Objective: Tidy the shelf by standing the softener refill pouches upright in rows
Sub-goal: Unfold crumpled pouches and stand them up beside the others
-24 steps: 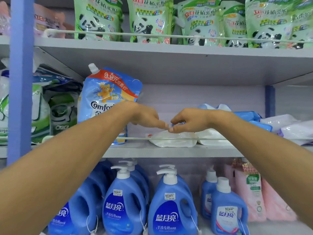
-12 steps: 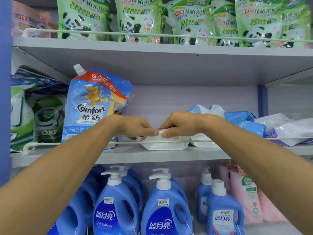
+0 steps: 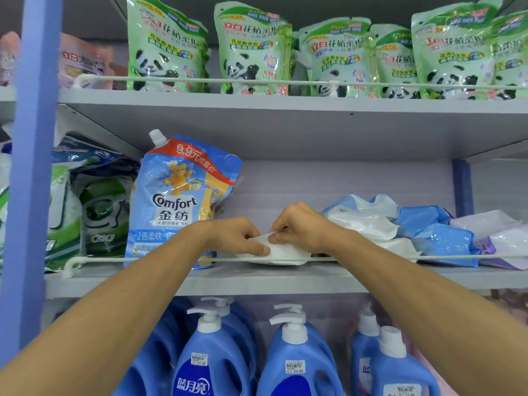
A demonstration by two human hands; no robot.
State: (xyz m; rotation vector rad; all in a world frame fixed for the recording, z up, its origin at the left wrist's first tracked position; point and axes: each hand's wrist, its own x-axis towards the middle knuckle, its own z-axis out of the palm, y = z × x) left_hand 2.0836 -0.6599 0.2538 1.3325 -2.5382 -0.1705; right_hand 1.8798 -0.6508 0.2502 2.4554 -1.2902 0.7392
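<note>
Left hand (image 3: 237, 238) and right hand (image 3: 300, 227) cover most of the white pouch (image 3: 285, 255)

On the shelf (image 3: 257, 281), an upright pouch (image 3: 183, 201) stands left of a flat pouch (image 3: 285, 256) and fallen pouches (image 3: 434, 235).

Landmark: upright Comfort pouch (image 3: 183, 201). Right of it: free gap up to back wall (image 3: 285, 184); low part taken by left hand (image 3: 237, 235), right hand (image 3: 300, 227), flat white pouch (image 3: 281, 252). Further right: heap of lying blue and white pouches (image 3: 423, 230) blocks. In front, low: wire rail (image 3: 457, 256) bars shelf edge. Above: upper shelf board (image 3: 285, 124) limits height. Left: green OXI bag (image 3: 104, 218) just beside.
</note>
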